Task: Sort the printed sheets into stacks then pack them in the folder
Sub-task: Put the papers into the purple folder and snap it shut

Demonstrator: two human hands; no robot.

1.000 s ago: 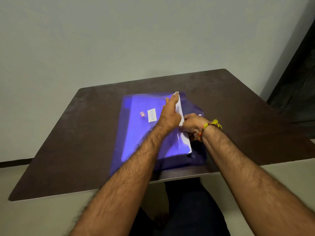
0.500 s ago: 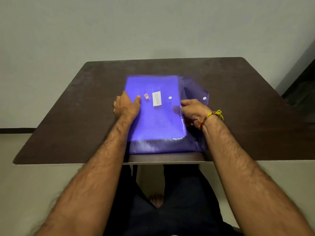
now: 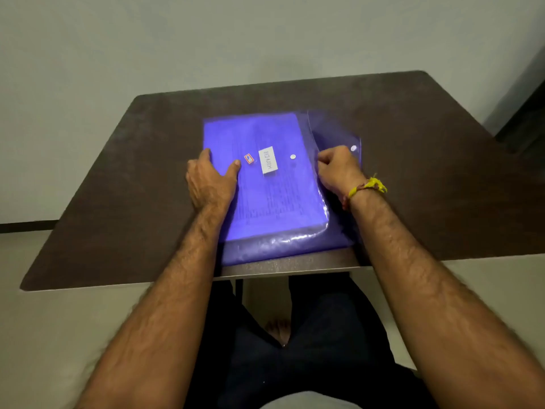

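Blue plastic, the folder (image 3: pixel 274 184) lies between our hands with the sheets (image 3: pixel 277 202) already inside — our left hand (image 3: pixel 211 180) rests spread on its edge to steady it, while our right hand (image 3: pixel 337 169) pinches the open flap (image 3: pixel 333 131), likely to close it.

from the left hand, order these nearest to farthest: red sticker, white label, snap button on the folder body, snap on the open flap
From the left hand:
1. red sticker, just past the thumb
2. white label, further right
3. body snap, right again
4. flap snap, by the right hand
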